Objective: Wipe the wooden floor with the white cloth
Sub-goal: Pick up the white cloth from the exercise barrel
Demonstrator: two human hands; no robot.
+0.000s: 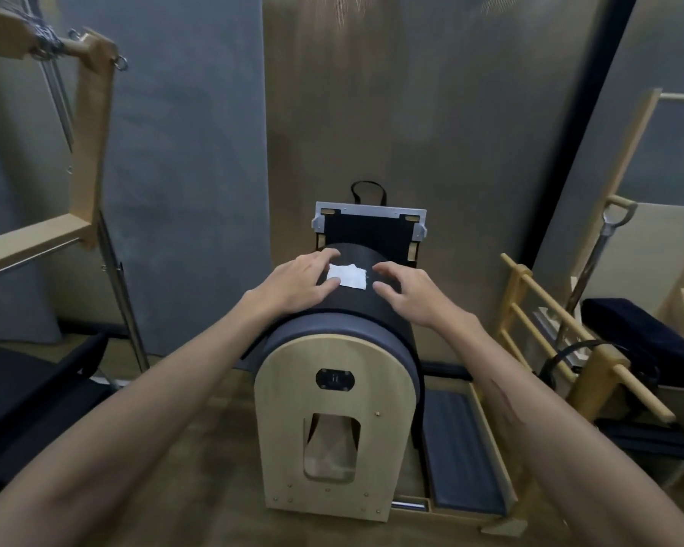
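The wooden floor [198, 448] runs under a Pilates ladder barrel [332, 408], whose pale plywood end panel faces the camera with a hand cut-out and a small black oval plate [335, 379]; pale marks show on that plate, but they are too small to read, and no other writing is legible. The barrel's rounded top is padded in dark upholstery. Wooden-framed apparatus [76, 132] stands at the left, and a wooden ladder frame [545, 321] at the right. On the crown of the padding lies the white cloth [348, 276], a small folded rectangle lying flat. The left hand [297, 282] rests at the cloth's left edge with fingers spread, its fingertips seemingly touching or overlapping that edge. The right hand [407, 294] hovers just beside the cloth's right edge, fingers spread and slightly curled, holding nothing.
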